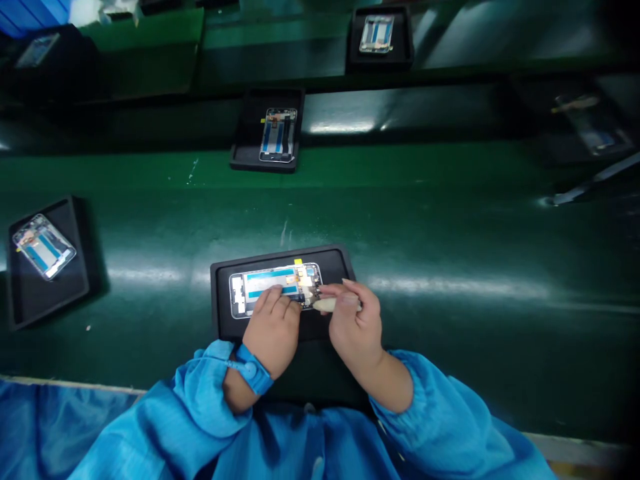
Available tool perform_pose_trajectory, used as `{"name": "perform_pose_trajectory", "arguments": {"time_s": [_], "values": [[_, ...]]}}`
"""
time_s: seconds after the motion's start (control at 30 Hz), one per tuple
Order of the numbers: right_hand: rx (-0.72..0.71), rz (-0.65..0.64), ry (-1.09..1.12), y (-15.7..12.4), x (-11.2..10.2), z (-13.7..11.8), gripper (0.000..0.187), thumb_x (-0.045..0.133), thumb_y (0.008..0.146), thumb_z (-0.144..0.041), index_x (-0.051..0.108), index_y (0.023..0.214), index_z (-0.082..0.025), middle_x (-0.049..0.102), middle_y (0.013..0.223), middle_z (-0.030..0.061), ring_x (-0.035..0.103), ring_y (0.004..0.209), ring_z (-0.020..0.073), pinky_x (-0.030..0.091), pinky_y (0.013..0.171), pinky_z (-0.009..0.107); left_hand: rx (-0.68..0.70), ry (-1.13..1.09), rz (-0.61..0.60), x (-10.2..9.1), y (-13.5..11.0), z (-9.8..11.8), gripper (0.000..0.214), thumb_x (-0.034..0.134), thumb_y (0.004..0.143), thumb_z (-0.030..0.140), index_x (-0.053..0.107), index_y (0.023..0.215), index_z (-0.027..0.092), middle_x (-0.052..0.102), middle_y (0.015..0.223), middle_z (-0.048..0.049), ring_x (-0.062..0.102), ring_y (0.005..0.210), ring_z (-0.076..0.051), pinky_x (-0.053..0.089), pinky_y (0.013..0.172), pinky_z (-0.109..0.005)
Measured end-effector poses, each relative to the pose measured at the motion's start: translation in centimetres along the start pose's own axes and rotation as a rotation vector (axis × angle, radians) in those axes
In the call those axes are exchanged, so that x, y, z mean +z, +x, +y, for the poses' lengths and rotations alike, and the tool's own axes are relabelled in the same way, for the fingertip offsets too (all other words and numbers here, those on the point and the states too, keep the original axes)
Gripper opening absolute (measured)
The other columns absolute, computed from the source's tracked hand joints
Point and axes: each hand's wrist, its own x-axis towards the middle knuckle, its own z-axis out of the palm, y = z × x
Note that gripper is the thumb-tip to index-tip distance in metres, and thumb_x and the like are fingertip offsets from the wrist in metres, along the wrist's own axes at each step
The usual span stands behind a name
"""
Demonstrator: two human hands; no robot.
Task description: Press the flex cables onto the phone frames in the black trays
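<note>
A black tray point(340, 260) lies on the green belt right in front of me, holding an opened phone frame point(260, 283) with blue strips and a small yellow tab. My left hand point(273, 330), with a blue wrist strap, rests its fingers flat on the near edge of the phone frame, pressing it down. My right hand point(354, 323) is closed in a pinch on a small pale stick-like tool point(325, 305), whose tip touches the right end of the phone frame.
The green conveyor belt point(450, 240) carries more black trays with phone frames: one at the left point(30, 300), one ahead point(250, 143), one further back point(357, 57). A dark tray sits at the far right point(595, 127). Blue sleeves cover my forearms.
</note>
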Motion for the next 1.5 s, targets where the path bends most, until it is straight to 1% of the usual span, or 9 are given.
{"name": "perform_pose_trajectory", "arguments": {"time_s": [0.33, 0.6, 0.67, 0.77, 0.83, 0.97, 1.07, 1.27, 1.5], "values": [[-0.065, -0.045, -0.111, 0.5, -0.2, -0.6, 0.013, 0.041, 0.085, -0.024, 0.047, 0.097, -0.022, 0.065, 0.079, 0.0038, 0.062, 0.073, 0.016, 0.051, 0.064, 0.032, 0.001, -0.006, -0.018, 0.0, 0.2, 0.1, 0.021, 0.042, 0.078, 0.009, 0.061, 0.086, 0.011, 0.062, 0.082, -0.0082, 0.052, 0.098, -0.026, 0.041, 0.09, -0.042], [-0.299, -0.359, -0.356, 2.0, 0.2, -2.7, 0.027, 0.037, 0.083, -0.029, 0.055, 0.065, -0.02, 0.063, 0.062, 0.0057, 0.06, 0.06, 0.0195, 0.048, 0.058, 0.032, 0.035, -0.011, -0.004, -0.1, 0.1, -0.1, 0.021, 0.042, 0.078, 0.01, 0.061, 0.087, 0.009, 0.062, 0.082, -0.0104, 0.052, 0.096, -0.027, 0.041, 0.089, -0.042], [-0.166, -0.318, -0.314, 2.2, 0.4, -2.4, 0.028, 0.037, 0.083, -0.033, 0.054, 0.065, -0.02, 0.062, 0.062, 0.0054, 0.06, 0.059, 0.0191, 0.049, 0.058, 0.032, 0.041, -0.025, 0.005, -0.1, 0.1, -0.4, 0.02, 0.042, 0.079, 0.011, 0.061, 0.085, 0.01, 0.062, 0.08, -0.0093, 0.052, 0.095, -0.026, 0.041, 0.088, -0.042], [0.275, -0.155, -0.134, 2.4, 0.6, -1.7, 0.03, 0.034, 0.085, -0.042, 0.052, 0.075, -0.019, 0.062, 0.066, 0.003, 0.056, 0.048, 0.014, 0.049, 0.047, 0.028, 0.031, -0.061, 0.023, -0.2, 0.9, -1.1, 0.021, 0.041, 0.082, 0.016, 0.062, 0.085, 0.014, 0.062, 0.077, -0.0063, 0.053, 0.091, -0.023, 0.041, 0.088, -0.041], [0.451, -0.075, 0.002, 2.5, 0.7, -1.4, 0.033, 0.033, 0.085, -0.046, 0.05, 0.08, -0.019, 0.062, 0.068, 0.0016, 0.055, 0.045, 0.0115, 0.048, 0.042, 0.025, -0.029, -0.046, 0.03, -0.3, 1.9, -1.8, 0.023, 0.042, 0.083, 0.02, 0.062, 0.092, 0.015, 0.062, 0.082, -0.0067, 0.052, 0.094, -0.024, 0.04, 0.09, -0.043], [0.499, -0.023, 0.072, 2.6, 0.9, -1.4, 0.035, 0.036, 0.082, -0.051, 0.049, 0.084, -0.018, 0.062, 0.068, 0.0008, 0.056, 0.048, 0.0111, 0.049, 0.042, 0.023, -0.143, 0.033, -0.048, -0.4, 3.5, -3.1, 0.027, 0.047, 0.081, 0.028, 0.06, 0.104, 0.023, 0.058, 0.099, -0.0085, 0.042, 0.109, -0.032, 0.036, 0.089, -0.051], [0.508, -0.039, 0.056, 2.6, 0.9, -1.4, 0.035, 0.038, 0.082, -0.05, 0.05, 0.087, -0.017, 0.063, 0.067, 0.0008, 0.055, 0.042, 0.0103, 0.048, 0.042, 0.023, -0.133, -0.003, -0.084, -0.3, 3.8, -3.6, 0.023, 0.05, 0.08, 0.031, 0.063, 0.099, 0.029, 0.056, 0.104, -0.0061, 0.038, 0.113, -0.033, 0.031, 0.092, -0.053], [0.535, -0.041, 0.053, 2.8, 0.9, -1.6, 0.035, 0.041, 0.081, -0.05, 0.051, 0.09, -0.018, 0.064, 0.066, 0.0009, 0.055, 0.042, 0.0112, 0.047, 0.042, 0.023, -0.171, -0.124, -0.14, -0.5, 3.5, -4.0, 0.018, 0.048, 0.08, 0.025, 0.066, 0.079, 0.023, 0.06, 0.102, -0.0037, 0.039, 0.114, -0.032, 0.029, 0.095, -0.053], [0.501, -0.022, 0.074, 4.2, 1.5, -2.1, 0.035, 0.038, 0.082, -0.051, 0.05, 0.087, -0.018, 0.062, 0.063, -0.0003, 0.055, 0.044, 0.0114, 0.046, 0.042, 0.024, -0.12, -0.092, 0.0, -0.1, 3.0, -3.8, 0.018, 0.049, 0.081, 0.026, 0.065, 0.084, 0.02, 0.062, 0.099, -0.0055, 0.046, 0.108, -0.029, 0.032, 0.095, -0.051]]}}
